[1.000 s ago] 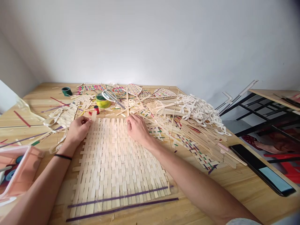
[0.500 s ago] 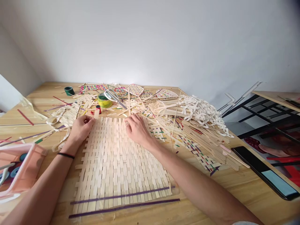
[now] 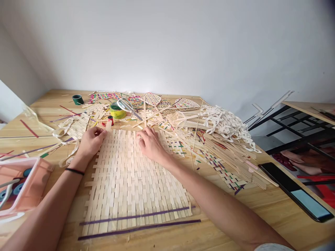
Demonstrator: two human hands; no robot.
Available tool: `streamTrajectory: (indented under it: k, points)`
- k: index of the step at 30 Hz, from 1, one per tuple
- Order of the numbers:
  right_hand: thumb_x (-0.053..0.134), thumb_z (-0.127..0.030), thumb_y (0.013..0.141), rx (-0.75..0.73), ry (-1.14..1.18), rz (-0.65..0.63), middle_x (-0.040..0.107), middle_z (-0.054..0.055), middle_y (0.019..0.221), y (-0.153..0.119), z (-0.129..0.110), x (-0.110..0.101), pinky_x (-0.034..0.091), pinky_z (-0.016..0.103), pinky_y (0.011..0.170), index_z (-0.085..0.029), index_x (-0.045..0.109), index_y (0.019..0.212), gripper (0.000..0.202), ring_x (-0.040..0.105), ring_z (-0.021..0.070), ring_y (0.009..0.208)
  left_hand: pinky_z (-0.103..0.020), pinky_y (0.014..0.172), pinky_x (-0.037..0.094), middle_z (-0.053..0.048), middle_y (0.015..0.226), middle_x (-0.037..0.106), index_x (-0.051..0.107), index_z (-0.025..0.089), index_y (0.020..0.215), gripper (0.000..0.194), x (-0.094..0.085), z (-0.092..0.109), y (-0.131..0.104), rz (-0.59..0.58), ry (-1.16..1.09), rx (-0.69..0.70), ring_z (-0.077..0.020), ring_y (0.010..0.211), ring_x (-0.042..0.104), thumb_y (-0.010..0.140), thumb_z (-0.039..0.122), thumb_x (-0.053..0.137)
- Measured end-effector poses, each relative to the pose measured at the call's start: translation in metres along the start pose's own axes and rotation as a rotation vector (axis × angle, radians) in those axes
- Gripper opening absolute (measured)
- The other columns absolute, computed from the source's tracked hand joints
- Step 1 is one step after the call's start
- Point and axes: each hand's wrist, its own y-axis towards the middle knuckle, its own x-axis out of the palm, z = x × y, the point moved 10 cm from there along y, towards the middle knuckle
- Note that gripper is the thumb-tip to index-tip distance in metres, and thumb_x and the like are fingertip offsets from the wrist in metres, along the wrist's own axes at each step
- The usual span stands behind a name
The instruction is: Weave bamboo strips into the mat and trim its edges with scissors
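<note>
A woven mat of pale bamboo strips [image 3: 125, 181] lies flat on the table in front of me. My left hand [image 3: 92, 141] is at its far left corner, thumb and fingers pinched on the end of a strip [image 3: 108, 126] that sticks up past the edge. Over the far edge of the mat rests my right hand [image 3: 149, 142], fingers loosely bent and a little apart, their tips on the strip ends. Its palm side is hidden. Two purple strips [image 3: 138, 228] run across the near end, one woven in and one just below it.
Behind the mat lie scissors [image 3: 128, 107] on a yellow tape roll [image 3: 116, 112], a red thread spool [image 3: 110, 120] and loose strips. A green roll [image 3: 77, 99] stands far left, a pink basket [image 3: 44, 174] nearer. To the right are a white ribbon heap [image 3: 225, 123] and a phone [image 3: 295, 191].
My right hand has shifted slightly left along the far edge, its index finger straighter. My left hand keeps its pinch at the corner. The mat lies as before.
</note>
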Motion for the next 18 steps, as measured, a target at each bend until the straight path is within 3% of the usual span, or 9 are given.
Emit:
streamTrajectory:
  k: [13, 15, 18]
  points:
    - [0.048, -0.009, 0.094, -0.012, 0.009, -0.027, 0.066, 0.013, 0.117, 0.001, -0.005, 0.003, 0.042, 0.045, 0.093, -0.02, 0.066, 0.105, 0.024, 0.054, 0.0312, 0.113, -0.034, 0.06, 0.038, 0.001, 0.06, 0.057, 0.063, 0.024, 0.072, 0.021, -0.002, -0.003, 0.002, 0.007, 0.006, -0.005, -0.021, 0.062, 0.05, 0.071, 0.045, 0.066]
    - [0.049, -0.011, 0.095, -0.024, 0.012, -0.031, 0.067, 0.013, 0.119, 0.005, -0.002, -0.003, 0.043, 0.046, 0.095, -0.02, 0.067, 0.108, 0.024, 0.056, 0.0312, 0.116, -0.035, 0.061, 0.039, 0.001, 0.062, 0.059, 0.064, 0.024, 0.073, 0.022, -0.003, -0.003, 0.002, 0.012, -0.003, -0.008, -0.0219, 0.064, 0.052, 0.071, 0.046, 0.066]
    - [0.047, -0.01, 0.096, -0.015, 0.077, 0.016, 0.07, 0.012, 0.117, 0.013, 0.014, -0.032, 0.045, 0.046, 0.1, -0.02, 0.066, 0.112, 0.027, 0.06, 0.0277, 0.114, -0.035, 0.063, 0.04, 0.0, 0.063, 0.061, 0.066, 0.024, 0.074, 0.023, -0.004, -0.002, 0.001, 0.013, 0.031, -0.024, -0.0228, 0.065, 0.053, 0.072, 0.047, 0.065]
